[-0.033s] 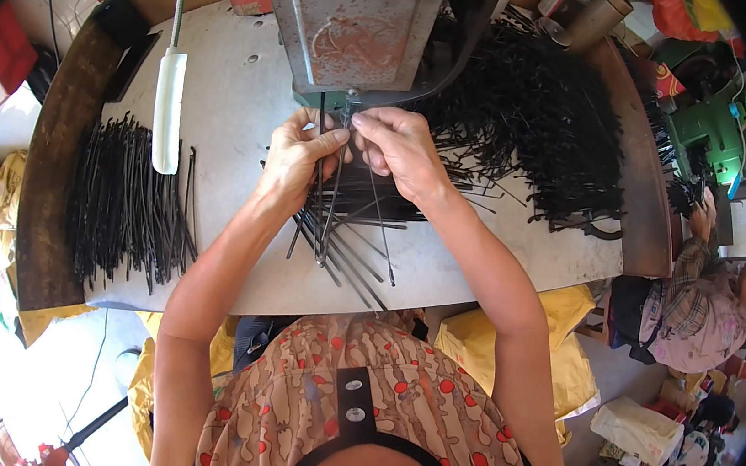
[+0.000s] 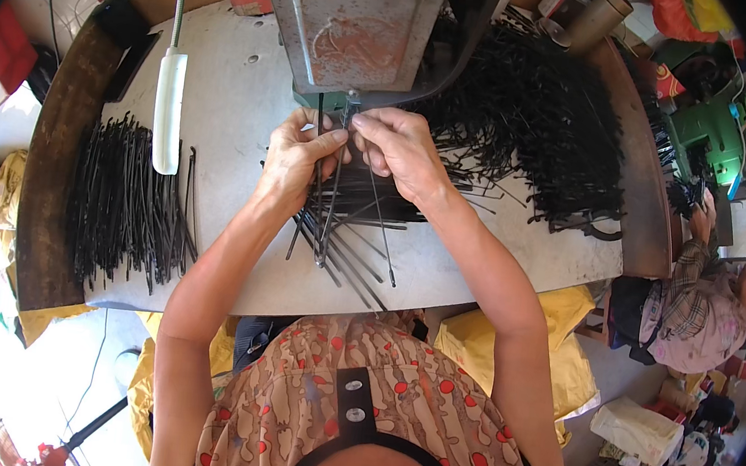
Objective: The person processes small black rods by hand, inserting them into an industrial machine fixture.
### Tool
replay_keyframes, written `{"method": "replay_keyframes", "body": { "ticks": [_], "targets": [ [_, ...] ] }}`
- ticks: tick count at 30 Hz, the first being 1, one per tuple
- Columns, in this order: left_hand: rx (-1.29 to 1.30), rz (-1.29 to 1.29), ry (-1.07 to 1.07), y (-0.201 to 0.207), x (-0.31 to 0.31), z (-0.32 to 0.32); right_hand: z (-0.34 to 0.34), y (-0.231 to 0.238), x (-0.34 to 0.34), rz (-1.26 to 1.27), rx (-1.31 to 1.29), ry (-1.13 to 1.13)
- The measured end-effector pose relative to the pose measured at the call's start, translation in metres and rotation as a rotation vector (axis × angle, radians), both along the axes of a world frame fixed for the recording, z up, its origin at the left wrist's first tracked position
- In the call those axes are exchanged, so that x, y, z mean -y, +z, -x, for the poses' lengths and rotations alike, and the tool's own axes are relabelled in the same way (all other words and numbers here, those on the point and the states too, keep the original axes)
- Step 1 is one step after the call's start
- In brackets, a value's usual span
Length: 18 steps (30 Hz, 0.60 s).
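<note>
Both hands are raised close together, just under the front of a green metal machine head [image 2: 352,33] with a worn cover plate. My left hand [image 2: 292,155] pinches thin black cords [image 2: 330,214] between thumb and fingers, and their lower ends hang toward me. My right hand [image 2: 405,156] is closed in a pinch right beside it, thumb and forefinger at the machine's lower edge. Another black cord [image 2: 381,216] runs down from the right hand's fingers. What the right fingertips grip is too small to tell. Several loose cords [image 2: 356,263] lie fanned out below the hands.
A large heap of black cords [image 2: 534,113] covers the table's right side. A neater bundle [image 2: 132,206] lies at the left, near a white lamp [image 2: 168,113]. The table has a raised wooden edge [image 2: 67,171]. A co-worker [image 2: 700,307] sits at a green machine [image 2: 715,139] farther right.
</note>
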<state>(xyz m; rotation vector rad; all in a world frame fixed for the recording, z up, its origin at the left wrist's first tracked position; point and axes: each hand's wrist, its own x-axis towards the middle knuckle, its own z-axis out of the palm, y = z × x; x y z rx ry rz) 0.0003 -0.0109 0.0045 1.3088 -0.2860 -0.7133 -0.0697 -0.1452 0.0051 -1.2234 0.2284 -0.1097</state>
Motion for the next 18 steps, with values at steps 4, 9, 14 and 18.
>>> {"method": "replay_keyframes", "body": {
  "ticks": [4,9,14,18],
  "targets": [
    [-0.002,-0.01,0.018,0.0021,-0.0008,-0.0022,-0.0006,0.0007,-0.0028,-0.011,-0.026,-0.043],
    [-0.011,0.04,0.038,-0.0007,0.0047,-0.0005,-0.004,-0.0035,-0.0024,0.022,-0.018,-0.037],
    [-0.003,0.068,0.06,-0.0072,0.0073,-0.0008,-0.0048,-0.0033,-0.005,0.05,-0.054,-0.062],
    [0.003,0.054,0.035,-0.0065,0.0042,-0.0032,-0.0061,-0.0053,-0.0051,0.087,-0.034,-0.052]
  ]
}}
